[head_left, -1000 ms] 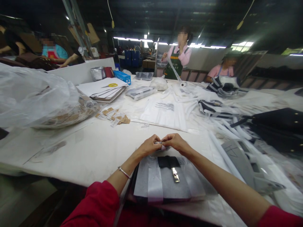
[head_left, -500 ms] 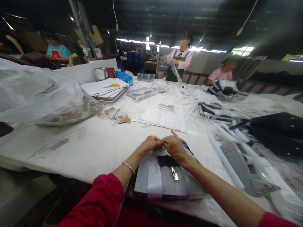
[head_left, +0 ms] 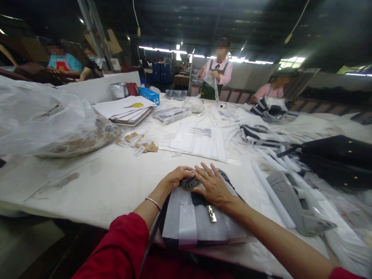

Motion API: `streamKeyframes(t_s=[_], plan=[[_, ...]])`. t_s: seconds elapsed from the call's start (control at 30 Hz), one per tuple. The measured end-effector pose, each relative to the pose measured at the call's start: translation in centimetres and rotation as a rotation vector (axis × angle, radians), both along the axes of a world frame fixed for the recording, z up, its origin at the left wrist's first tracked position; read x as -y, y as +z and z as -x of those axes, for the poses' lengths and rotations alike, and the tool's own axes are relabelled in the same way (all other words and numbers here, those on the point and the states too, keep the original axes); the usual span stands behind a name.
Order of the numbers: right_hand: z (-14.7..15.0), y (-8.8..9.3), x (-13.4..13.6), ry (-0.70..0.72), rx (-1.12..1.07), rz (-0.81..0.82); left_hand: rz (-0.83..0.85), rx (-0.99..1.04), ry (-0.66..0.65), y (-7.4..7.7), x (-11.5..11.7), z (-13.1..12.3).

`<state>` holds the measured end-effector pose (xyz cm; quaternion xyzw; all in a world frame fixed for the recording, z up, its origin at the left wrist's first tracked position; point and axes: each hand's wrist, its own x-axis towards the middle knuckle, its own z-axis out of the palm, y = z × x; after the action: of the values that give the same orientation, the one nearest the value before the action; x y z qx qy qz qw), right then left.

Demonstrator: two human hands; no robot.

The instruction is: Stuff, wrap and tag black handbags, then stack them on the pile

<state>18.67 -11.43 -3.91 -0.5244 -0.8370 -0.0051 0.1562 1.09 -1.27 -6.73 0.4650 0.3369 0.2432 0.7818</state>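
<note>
A dark bag [head_left: 215,230] with white protective sheeting over its front lies before me at the table's edge. A clear tape strip [head_left: 187,224] runs down the sheeting, and a gold clasp [head_left: 211,214] shows beside it. At the bag's top is a grey, plastic-covered roll [head_left: 189,183], whose contents I cannot make out. My left hand [head_left: 176,175] grips the roll's left end between thumb and fingers. Fingers spread, my right hand [head_left: 213,185] lies open across the roll's right side and the bag's top, hiding part of both.
Left are a big clear plastic bag [head_left: 43,120] and small brown-and-white tags [head_left: 138,143]. Yellow scissors [head_left: 135,105] lie on stacked sheets [head_left: 123,110]. A grey tape dispenser [head_left: 293,205] and black bags [head_left: 340,159] are right. A co-worker [head_left: 216,71] handles plastic across the table.
My right hand has opened from a pinch beside my left fingers and now lies spread over the roll. The left hand stays at the roll. The view has shifted slightly.
</note>
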Motion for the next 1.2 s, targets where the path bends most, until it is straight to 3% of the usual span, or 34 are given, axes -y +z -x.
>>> streamKeyframes(t_s=[0.23,0.4,0.5,0.6,0.67,0.77,0.87,1.03,1.2], plan=[[1.0,-0.7,-0.8,-0.176,-0.265,0.291,-0.007,-0.061,0.068,-0.5,-0.1,-0.6],[-0.6,1.2,0.2,-0.227,-0.501,0.283,-0.013,-0.11,0.119,0.2,0.0,-1.0],[-5.1,3.9,3.3,-0.316,-0.623,0.121,-0.01,-0.132,0.087,0.9,0.3,-0.9],[-12.1,6.2,8.2,-0.685,-0.715,-0.043,0.005,-0.139,0.026,1.3,0.1,-0.7],[-17.1,6.8,11.9,-0.974,-0.723,-0.095,0.057,-0.156,0.013,1.4,-0.3,-0.7],[-23.1,6.0,16.7,-1.221,-0.739,-0.067,0.104,-0.181,0.031,1.5,-0.5,-0.8],[-26.2,4.0,19.2,-1.272,-0.853,0.049,0.125,-0.21,0.047,1.7,-0.3,-0.9],[-27.8,1.4,19.2,-1.26,-1.1,0.137,0.127,-0.206,0.021,1.9,-0.3,-0.9],[-28.2,1.0,19.3,-1.251,-1.204,-0.029,0.147,-0.232,0.022,2.0,-0.3,-0.9]])
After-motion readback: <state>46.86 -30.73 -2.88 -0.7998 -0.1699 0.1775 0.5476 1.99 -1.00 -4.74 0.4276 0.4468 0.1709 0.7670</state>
